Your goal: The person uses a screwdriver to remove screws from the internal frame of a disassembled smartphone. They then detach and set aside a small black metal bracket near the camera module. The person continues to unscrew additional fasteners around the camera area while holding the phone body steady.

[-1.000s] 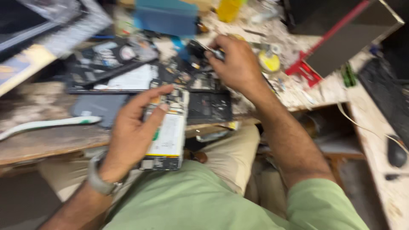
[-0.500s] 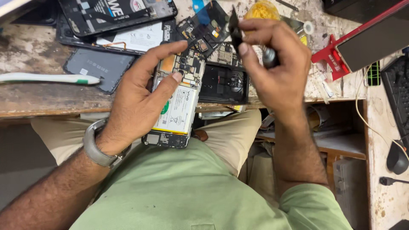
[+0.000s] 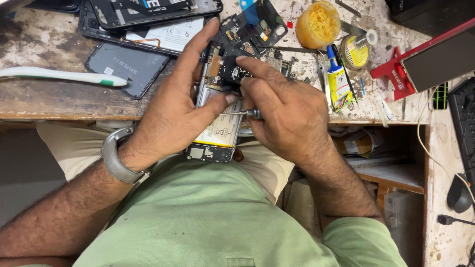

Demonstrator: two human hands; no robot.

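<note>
Head cam looking straight down: the right hand (image 3: 289, 116) is pinched shut around a small screwdriver (image 3: 245, 113), thin shaft pointing left toward the opened phone (image 3: 217, 126), with the tip sitting right on it near the left thumb. The right index finger is stretched up onto the dark cover plate at the phone's top end. The left hand (image 3: 173, 116) is wrapped around the phone from its left side, thumb pressed across the pale battery, fingers running up along the far edge, so it's a firm grasp, not just resting.

The phone is held up off the workbench (image 3: 59, 99), just over the bench's front edge above the person's lap. Its long axis runs away from the body, top end toward the bench, bottom end toward the green shirt. So the driver comes in crosswise to that axis, from the phone's right, and the right hand is clearly the one on the tool.

Beyond the phone's top end lie more stripped phones and back covers. Off to its right: a yellow tub of paste (image 3: 318, 23), a solder spool (image 3: 356, 52), and a small glue bottle (image 3: 338, 79). Off to its left, a white toothbrush (image 3: 59, 75) lies on the bench.
</note>
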